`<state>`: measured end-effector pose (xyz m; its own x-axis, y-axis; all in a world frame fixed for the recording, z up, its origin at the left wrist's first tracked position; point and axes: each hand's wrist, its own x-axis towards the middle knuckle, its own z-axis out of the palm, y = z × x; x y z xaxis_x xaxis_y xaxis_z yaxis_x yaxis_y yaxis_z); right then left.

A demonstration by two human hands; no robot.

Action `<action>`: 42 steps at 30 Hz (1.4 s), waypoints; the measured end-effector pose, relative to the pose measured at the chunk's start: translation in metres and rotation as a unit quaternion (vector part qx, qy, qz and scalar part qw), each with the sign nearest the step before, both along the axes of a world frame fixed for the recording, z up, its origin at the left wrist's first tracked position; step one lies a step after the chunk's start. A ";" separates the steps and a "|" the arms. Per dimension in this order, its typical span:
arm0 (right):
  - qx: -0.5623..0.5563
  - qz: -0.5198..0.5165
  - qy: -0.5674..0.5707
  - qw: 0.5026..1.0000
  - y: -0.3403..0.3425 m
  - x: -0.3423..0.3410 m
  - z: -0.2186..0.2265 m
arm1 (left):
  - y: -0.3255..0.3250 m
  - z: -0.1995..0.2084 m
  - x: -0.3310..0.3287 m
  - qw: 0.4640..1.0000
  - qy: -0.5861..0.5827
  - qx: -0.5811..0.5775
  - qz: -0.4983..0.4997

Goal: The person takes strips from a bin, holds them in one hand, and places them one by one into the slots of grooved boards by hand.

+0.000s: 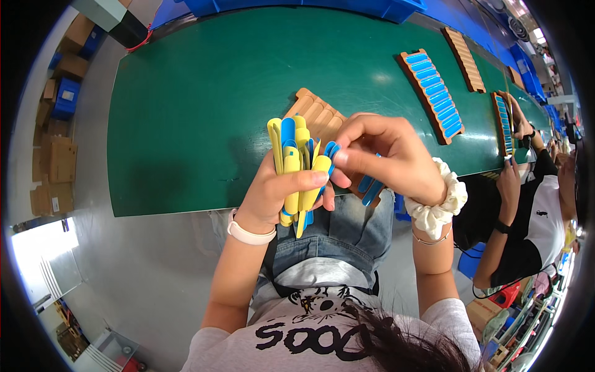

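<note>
My left hand is closed around a bundle of flat, round-ended yellow and blue strips, which stand roughly upright in it. At the bundle's right side, my right hand pinches the rounded end of a blue strip between thumb and forefinger. Whether that strip is free of the bundle I cannot tell. Beneath both hands lies a grooved brown tray, partly hidden. Bare grooves show at its far left end, and a few blue strips lie at its near right end.
On the green table, a brown tray filled with blue strips lies to the right. Beyond it is a bare grooved tray. At far right, a co-worker's hand is at another filled tray. A blue bin stands at the back.
</note>
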<state>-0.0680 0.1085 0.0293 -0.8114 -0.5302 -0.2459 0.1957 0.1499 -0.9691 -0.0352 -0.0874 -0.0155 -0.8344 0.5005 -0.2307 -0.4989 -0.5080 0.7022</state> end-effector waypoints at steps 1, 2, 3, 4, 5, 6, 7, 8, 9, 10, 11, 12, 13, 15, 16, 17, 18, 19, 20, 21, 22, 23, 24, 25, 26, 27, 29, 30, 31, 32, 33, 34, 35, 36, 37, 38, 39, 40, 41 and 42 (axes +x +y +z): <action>-0.025 -0.023 0.005 0.999 0.002 0.000 0.001 | 0.001 0.001 0.000 1.000 0.000 0.000 0.000; -0.050 -0.046 0.009 0.998 0.004 0.000 0.002 | 0.003 0.002 0.000 1.000 -0.004 -0.006 0.007; -0.050 -0.047 0.009 0.998 0.005 0.000 0.004 | 0.004 0.003 0.000 1.000 -0.007 -0.012 0.013; -0.023 -0.083 0.037 0.996 0.007 -0.001 0.007 | 0.006 0.004 0.000 1.000 0.001 -0.011 0.023; 0.003 -0.119 0.065 0.991 0.008 -0.002 0.009 | 0.006 0.002 -0.001 1.000 0.001 -0.010 0.022; 0.014 -0.115 0.068 0.991 0.010 -0.002 0.011 | 0.005 -0.001 -0.001 0.999 0.001 0.002 0.032; 0.014 -0.115 0.067 0.991 0.009 -0.001 0.010 | 0.005 -0.003 -0.001 0.999 0.000 0.014 0.043; -0.005 -0.118 0.070 0.991 0.006 0.001 0.007 | 0.005 -0.001 -0.001 0.999 0.000 0.013 0.045; -0.024 -0.120 0.072 0.990 0.002 0.005 0.005 | 0.006 -0.001 -0.001 0.999 0.000 0.013 0.044; -0.076 -0.124 0.046 0.988 -0.005 0.008 0.003 | 0.007 -0.001 -0.001 0.998 0.004 0.009 0.055; -0.059 -0.105 -0.004 0.993 -0.006 0.010 0.005 | 0.008 -0.001 -0.001 0.998 0.009 0.005 0.066; -0.068 -0.104 -0.022 0.992 -0.009 0.013 -0.002 | 0.007 -0.002 -0.001 0.998 0.006 0.006 0.062; -0.076 -0.103 -0.038 0.991 -0.011 0.015 -0.008 | 0.008 -0.004 -0.001 0.998 0.005 0.006 0.061; -0.032 -0.129 -0.005 0.991 -0.005 0.014 -0.003 | 0.010 -0.006 0.000 0.996 0.009 -0.001 0.087; 0.012 -0.155 0.028 0.987 -0.001 0.014 0.000 | 0.010 -0.006 0.000 0.996 0.008 -0.001 0.086; 0.012 -0.156 0.027 0.987 0.001 0.013 0.002 | 0.010 -0.005 0.000 0.996 0.003 0.009 0.088; -0.071 -0.216 0.041 0.973 0.003 0.010 0.003 | 0.010 -0.005 0.000 0.996 -0.001 0.018 0.090; -0.153 -0.274 0.056 0.948 0.006 0.008 0.006 | 0.010 -0.006 0.000 0.996 -0.001 0.020 0.089; -0.128 -0.260 0.060 0.955 0.014 0.007 0.009 | 0.009 -0.007 0.000 0.995 -0.008 0.035 0.093; -0.104 -0.247 0.063 0.961 0.023 0.005 0.011 | 0.008 -0.008 0.000 0.994 -0.015 0.050 0.097; -0.092 -0.238 0.071 0.964 0.029 0.003 0.006 | 0.008 -0.006 0.001 0.994 -0.008 0.049 0.094; -0.089 -0.240 0.073 0.964 0.032 0.002 0.003 | 0.008 -0.006 0.001 0.994 -0.007 0.052 0.091; -0.032 -0.221 0.078 0.972 0.033 0.000 0.003 | 0.008 -0.006 0.001 0.994 -0.009 0.055 0.096; 0.024 -0.200 0.080 0.976 0.034 -0.002 -0.001 | 0.008 -0.007 0.001 0.993 -0.012 0.055 0.103; 0.063 -0.207 0.105 0.971 0.035 -0.006 -0.008 | 0.008 -0.008 0.001 0.992 -0.011 0.066 0.108; 0.064 -0.207 0.105 0.971 0.038 -0.004 -0.007 | 0.009 -0.008 0.000 0.992 -0.011 0.068 0.108; 0.076 -0.195 0.031 0.977 0.042 0.003 -0.007 | 0.008 -0.008 0.000 0.992 -0.011 0.075 0.103; 0.062 -0.218 0.030 0.974 0.041 0.006 -0.011 | 0.008 -0.009 0.000 0.991 -0.011 0.076 0.106; 0.062 -0.217 0.030 0.974 0.040 0.009 -0.014 | 0.008 -0.010 0.000 0.991 -0.008 0.081 0.103; 0.094 -0.219 0.043 0.970 0.039 0.012 -0.016 | 0.008 -0.010 0.000 0.991 -0.005 0.087 0.100; 0.127 -0.222 0.055 0.965 0.037 0.014 -0.016 | 0.008 -0.010 0.001 0.991 -0.004 0.087 0.100; 0.142 -0.215 0.073 0.963 0.033 0.015 -0.010 | 0.009 -0.008 0.001 0.992 -0.008 0.069 0.108; 0.143 -0.217 0.072 0.963 0.036 0.013 -0.011 | 0.009 -0.007 0.001 0.992 -0.012 0.051 0.115; 0.141 -0.216 0.104 0.961 0.040 0.008 -0.012 | 0.009 -0.007 0.001 0.992 -0.012 0.052 0.113; 0.138 -0.213 0.137 0.958 0.044 0.005 -0.012 | 0.009 -0.007 0.001 0.992 -0.014 0.066 0.111; 0.163 -0.185 0.114 0.962 0.047 0.004 0.002 | 0.008 -0.007 0.001 0.991 -0.017 0.079 0.109; 0.212 -0.117 0.132 0.961 0.057 0.001 0.006 | 0.008 -0.007 0.001 0.991 -0.017 0.080 0.108; 0.178 -0.074 0.088 0.977 0.062 0.001 0.008 | 0.008 -0.007 0.001 0.991 -0.018 0.086 0.105; 0.143 -0.030 0.043 0.988 0.064 0.001 0.009 | 0.008 -0.007 0.001 0.990 -0.018 0.093 0.102; 0.143 -0.029 0.043 0.988 0.064 -0.001 0.008 | 0.008 -0.007 0.001 0.990 -0.018 0.093 0.103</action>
<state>-0.0686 0.1722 0.0374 -0.8629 -0.4008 -0.3079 0.1311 0.4108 -0.9023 -0.0343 -0.0797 -0.0222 -0.9163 0.3567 -0.1820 -0.3938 -0.7205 0.5708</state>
